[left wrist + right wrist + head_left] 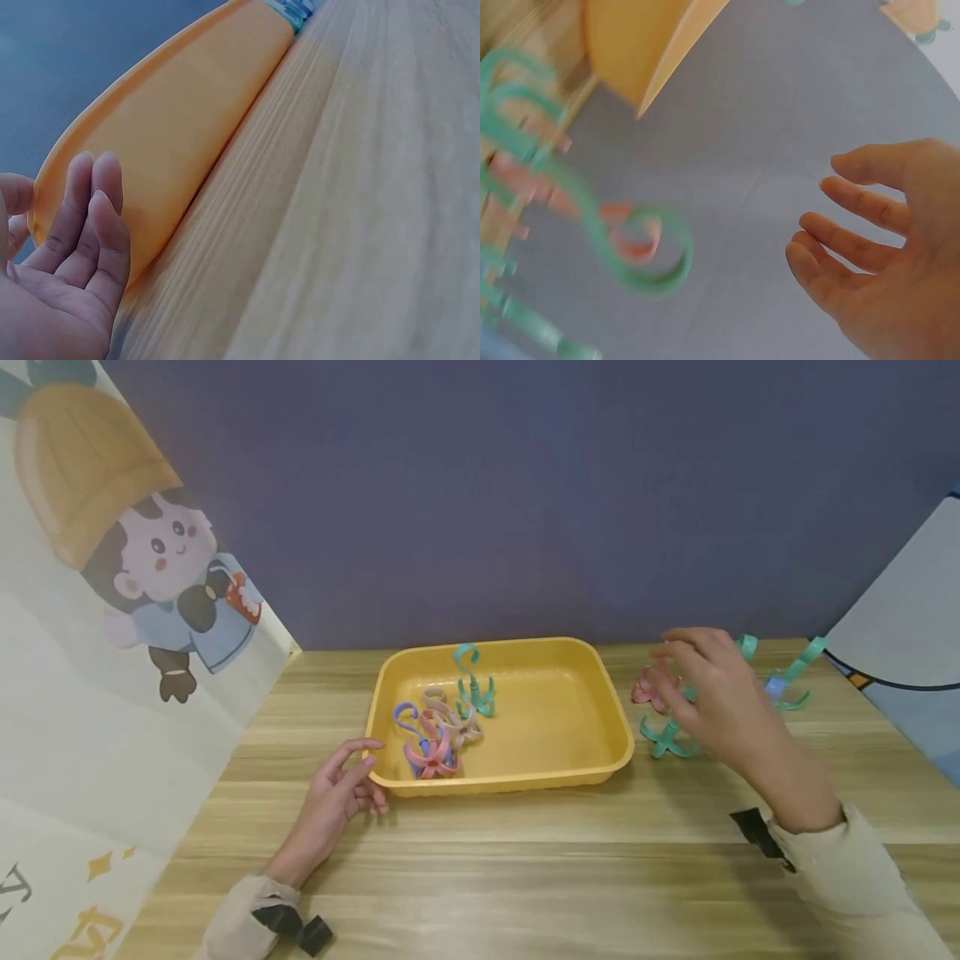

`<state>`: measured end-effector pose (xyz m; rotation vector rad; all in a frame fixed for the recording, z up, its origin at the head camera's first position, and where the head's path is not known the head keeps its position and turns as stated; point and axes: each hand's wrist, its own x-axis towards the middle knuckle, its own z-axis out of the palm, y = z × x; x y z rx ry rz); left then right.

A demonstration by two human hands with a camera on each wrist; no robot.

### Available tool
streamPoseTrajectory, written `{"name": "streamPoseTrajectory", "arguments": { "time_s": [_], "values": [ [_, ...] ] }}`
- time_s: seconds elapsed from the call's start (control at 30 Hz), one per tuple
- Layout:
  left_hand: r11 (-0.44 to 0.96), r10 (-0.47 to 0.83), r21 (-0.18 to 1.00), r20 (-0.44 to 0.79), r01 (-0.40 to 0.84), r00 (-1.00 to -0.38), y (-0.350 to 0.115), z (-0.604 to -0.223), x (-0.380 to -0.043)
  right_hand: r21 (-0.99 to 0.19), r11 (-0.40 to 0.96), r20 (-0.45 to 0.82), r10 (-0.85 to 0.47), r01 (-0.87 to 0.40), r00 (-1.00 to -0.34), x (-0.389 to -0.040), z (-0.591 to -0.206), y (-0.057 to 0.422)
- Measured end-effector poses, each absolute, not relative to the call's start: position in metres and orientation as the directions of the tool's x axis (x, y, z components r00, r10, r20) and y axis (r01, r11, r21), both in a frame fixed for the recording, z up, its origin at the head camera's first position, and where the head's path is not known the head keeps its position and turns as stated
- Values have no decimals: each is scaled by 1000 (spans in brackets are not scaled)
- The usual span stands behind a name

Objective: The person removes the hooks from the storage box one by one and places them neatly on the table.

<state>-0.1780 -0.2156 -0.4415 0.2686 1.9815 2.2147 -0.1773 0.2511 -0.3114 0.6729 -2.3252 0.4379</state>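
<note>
My left hand (337, 789) is at the front left corner of a yellow plastic tray (540, 779), its thumb and index finger on the rim while the other fingers (101, 225) stay loose beside the wall. Inside, toward the left, lie a blue, a pink and a beige plastic claw hook, plus a green claw hook (474, 693) with its curl raised. Over the table right of the tray, my right hand (720, 702) holds nothing, its fingers (840, 240) spread and slightly bent. Beneath and around it are green claw hooks (667, 739) and a pink hook (647, 687), partly hidden.
Farther right, a green hook with a blue part (776, 687) lies near the table's back edge. A dark blue panel (525, 510) rises behind the wooden table (480, 877). A white wall with a cartoon figure (165, 552) stands at the left.
</note>
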Motion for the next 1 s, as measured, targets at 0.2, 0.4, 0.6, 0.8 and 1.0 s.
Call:
{"name": "streamPoseTrajectory", "arguments": {
  "time_s": [0.2, 0.4, 0.6, 0.8, 1.0],
  "values": [
    [-118, 227, 993, 24, -3, -974, -213, -443, -178, -114, 758, 681, -412, -642, -606, -190, -314, 213],
    [-125, 219, 992, 31, 3, -975, -213, -442, -177, -129, 748, 641, -438, -651, -630, -202, -307, 174],
    [-148, 223, 989, 50, 17, -974, -211, -445, -176, -126, 749, 562, -486, -650, -669, -213, -293, 143],
    [-155, 223, 988, 48, 14, -974, -211, -445, -174, -104, 756, 435, -550, -646, -713, -226, -284, 114],
    [-147, 256, 989, 60, 22, -965, -214, -441, -175, -89, 756, 342, -589, -649, -732, -247, -279, 92]
  ]
}}
